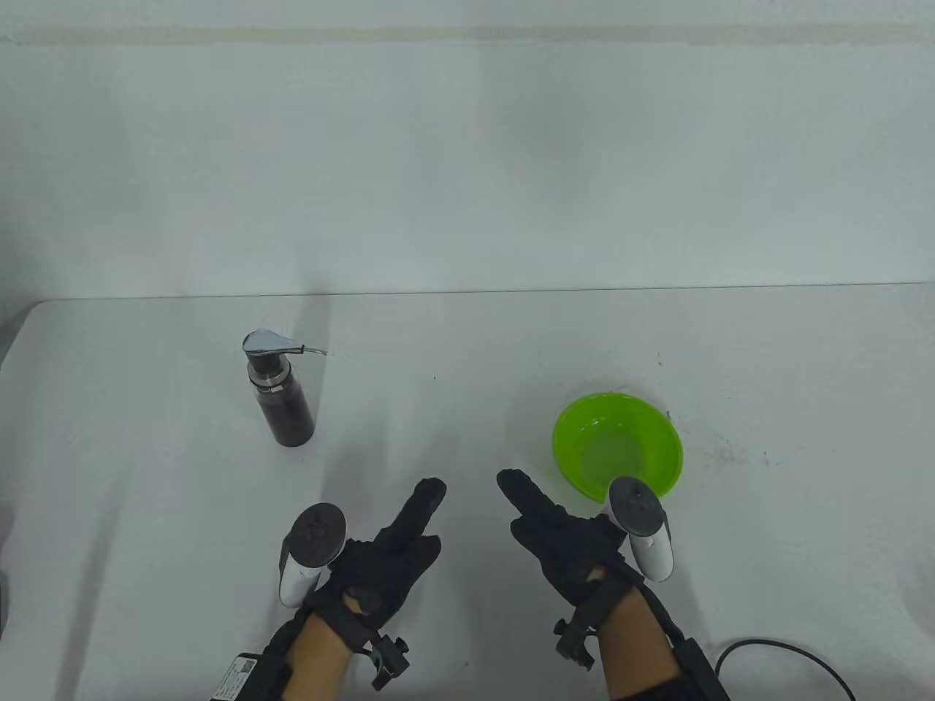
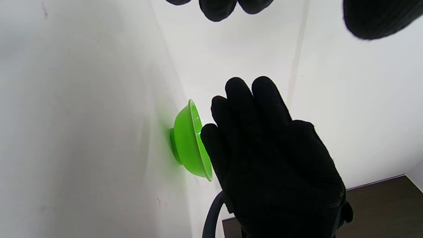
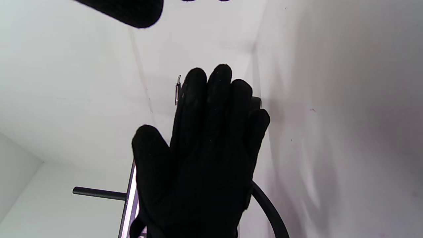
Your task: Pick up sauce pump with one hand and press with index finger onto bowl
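Note:
The sauce pump [image 1: 282, 398], a dark bottle with a silver pump head and a thin spout pointing right, stands upright at the table's left. The green bowl [image 1: 568, 431] sits at the right, just beyond my right hand. My left hand [image 1: 398, 537] and right hand [image 1: 548, 529] are near the front edge, open and empty, palms facing each other, a small gap between them. The left wrist view shows my right palm [image 2: 271, 158] with the bowl [image 2: 186, 142] behind it. The right wrist view shows my left palm [image 3: 205, 148] hiding most of the pump; only its spout tip [image 3: 177, 91] shows.
The white table [image 1: 467, 350] ends at a far edge against a pale wall. A black cable [image 1: 789, 653] curls at the front right corner. The bottle and bowl stand well apart.

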